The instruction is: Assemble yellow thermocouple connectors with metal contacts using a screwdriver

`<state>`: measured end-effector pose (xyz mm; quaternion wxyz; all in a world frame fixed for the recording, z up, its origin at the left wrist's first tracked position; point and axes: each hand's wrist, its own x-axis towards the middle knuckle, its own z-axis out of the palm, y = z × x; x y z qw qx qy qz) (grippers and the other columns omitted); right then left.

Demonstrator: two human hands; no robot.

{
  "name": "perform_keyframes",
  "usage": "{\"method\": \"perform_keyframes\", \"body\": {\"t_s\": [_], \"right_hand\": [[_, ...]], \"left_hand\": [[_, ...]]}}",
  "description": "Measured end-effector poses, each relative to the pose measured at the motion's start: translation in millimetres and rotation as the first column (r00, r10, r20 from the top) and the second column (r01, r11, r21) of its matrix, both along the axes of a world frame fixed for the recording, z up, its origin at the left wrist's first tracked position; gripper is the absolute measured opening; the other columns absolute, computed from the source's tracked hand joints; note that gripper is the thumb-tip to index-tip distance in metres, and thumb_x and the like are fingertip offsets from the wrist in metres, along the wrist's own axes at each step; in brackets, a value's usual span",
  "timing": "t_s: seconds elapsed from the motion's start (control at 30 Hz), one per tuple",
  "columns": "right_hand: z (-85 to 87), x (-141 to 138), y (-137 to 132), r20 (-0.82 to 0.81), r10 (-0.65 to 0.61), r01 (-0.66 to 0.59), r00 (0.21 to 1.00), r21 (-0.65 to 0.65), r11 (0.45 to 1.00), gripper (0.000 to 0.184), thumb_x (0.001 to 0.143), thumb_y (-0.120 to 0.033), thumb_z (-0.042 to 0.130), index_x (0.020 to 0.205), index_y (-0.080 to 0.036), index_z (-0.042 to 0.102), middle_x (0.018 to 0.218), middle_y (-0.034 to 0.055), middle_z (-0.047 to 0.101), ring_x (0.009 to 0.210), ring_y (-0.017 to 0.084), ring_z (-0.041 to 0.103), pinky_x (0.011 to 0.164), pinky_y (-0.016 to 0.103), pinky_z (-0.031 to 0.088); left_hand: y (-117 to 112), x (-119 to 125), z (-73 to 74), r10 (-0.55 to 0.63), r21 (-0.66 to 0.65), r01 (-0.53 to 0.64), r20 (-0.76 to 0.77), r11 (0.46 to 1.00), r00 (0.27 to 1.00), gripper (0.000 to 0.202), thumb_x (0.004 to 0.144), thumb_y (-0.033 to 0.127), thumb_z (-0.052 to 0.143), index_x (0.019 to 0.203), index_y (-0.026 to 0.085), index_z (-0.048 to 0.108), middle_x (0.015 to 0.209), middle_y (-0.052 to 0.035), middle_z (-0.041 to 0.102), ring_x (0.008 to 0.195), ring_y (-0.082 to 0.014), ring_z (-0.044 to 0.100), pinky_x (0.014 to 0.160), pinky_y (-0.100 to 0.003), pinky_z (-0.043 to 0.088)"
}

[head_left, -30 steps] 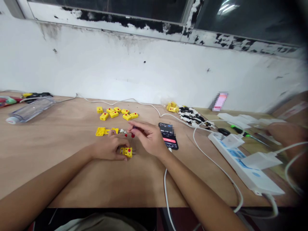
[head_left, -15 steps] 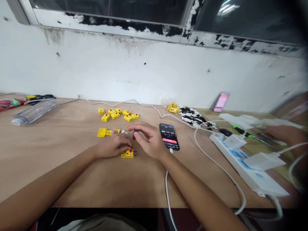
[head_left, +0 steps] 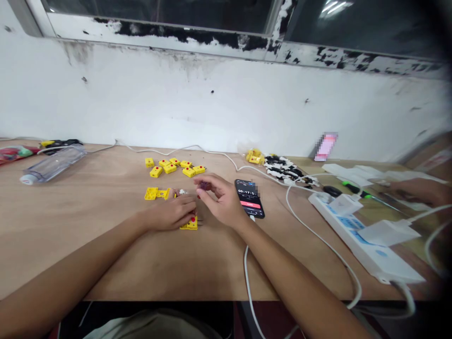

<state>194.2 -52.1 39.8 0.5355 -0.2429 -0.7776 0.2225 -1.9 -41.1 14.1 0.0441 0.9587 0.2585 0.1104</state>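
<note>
A yellow plug [head_left: 191, 225] with a red dot and metal prongs pointing right lies on the table. My left hand [head_left: 176, 211] has its fingers curled over the plug's upper left part. Just above and to the right, my right hand [head_left: 224, 197] has thumb and fingers bent together around a small dark purplish and red thing [head_left: 202, 186], too blurred to name. Beyond my left hand lie open yellow plug shells [head_left: 151, 193] and small white pieces [head_left: 182, 192]. Farther back sit several yellow plugs [head_left: 170, 168] with red dots.
A phone [head_left: 250, 198] with a timer lies right of my right hand, its white cable [head_left: 247, 273] running to the front edge. Farther right are a power strip [head_left: 367, 254], a screwdriver [head_left: 356, 190], black-and-white parts [head_left: 287, 169] and another person's hand [head_left: 420, 192]. A clear bottle [head_left: 54, 162] lies left.
My right hand has shifted slightly right and up, away from the plug, with the small thing between its fingers. My left hand stays at the plug, its fingers slightly lower over it.
</note>
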Motion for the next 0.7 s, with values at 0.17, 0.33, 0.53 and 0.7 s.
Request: {"method": "perform_keyframes", "body": {"t_s": [0.17, 0.33, 0.53, 0.7], "right_hand": [[-2.4, 0.5, 2.7, -0.003, -0.011, 0.010, 1.000, -0.043, 0.999, 0.025, 0.091, -0.021, 0.055, 0.113, -0.023, 0.066, 0.092, 0.0037, 0.063, 0.079, 0.013, 0.062, 0.073, 0.029, 0.053], [0.6, 0.4, -2.7, 0.048, 0.126, -0.116, 0.991, -0.161, 0.980, 0.027, 0.098, -0.023, 0.044, 0.123, -0.023, 0.053, 0.106, 0.0065, 0.062, 0.096, 0.015, 0.062, 0.088, 0.033, 0.051], [6.1, 1.4, -8.4, 0.108, 0.130, -0.113, 0.986, -0.151, 0.982, 0.027, 0.102, -0.035, 0.033, 0.115, -0.023, 0.054, 0.108, 0.0070, 0.057, 0.100, 0.017, 0.055, 0.090, 0.033, 0.047], [3.7, -2.7, -7.0, -0.081, 0.301, -0.310, 0.950, -0.315, 0.897, 0.022, 0.101, -0.037, 0.038, 0.111, -0.022, 0.051, 0.108, 0.0063, 0.059, 0.096, 0.015, 0.058, 0.089, 0.032, 0.047]], "left_hand": [[3.0, 0.8, -3.6, -0.035, 0.056, 0.037, -0.040, 0.998, 0.999, 0.027, 0.100, 0.029, 0.034, 0.099, 0.017, 0.058, 0.101, -0.0111, 0.062, 0.097, -0.0259, 0.052, 0.092, -0.043, 0.033], [2.7, -2.3, 1.7, -0.001, -0.045, 0.001, -0.003, 0.999, 1.000, 0.026, 0.101, 0.032, 0.035, 0.100, 0.019, 0.058, 0.105, -0.0085, 0.063, 0.098, -0.0239, 0.054, 0.093, -0.040, 0.033], [2.5, -3.1, 6.7, -0.008, -0.150, 0.015, 0.047, 0.989, 0.999, 0.020, 0.099, 0.027, 0.041, 0.098, 0.020, 0.060, 0.106, -0.0064, 0.063, 0.103, -0.0230, 0.056, 0.096, -0.040, 0.033], [2.4, -1.9, 4.8, -0.014, -0.072, 0.013, -0.009, 0.997, 1.000, 0.024, 0.101, 0.029, 0.038, 0.099, 0.019, 0.060, 0.106, -0.0078, 0.063, 0.098, -0.0235, 0.056, 0.094, -0.041, 0.033]]}}
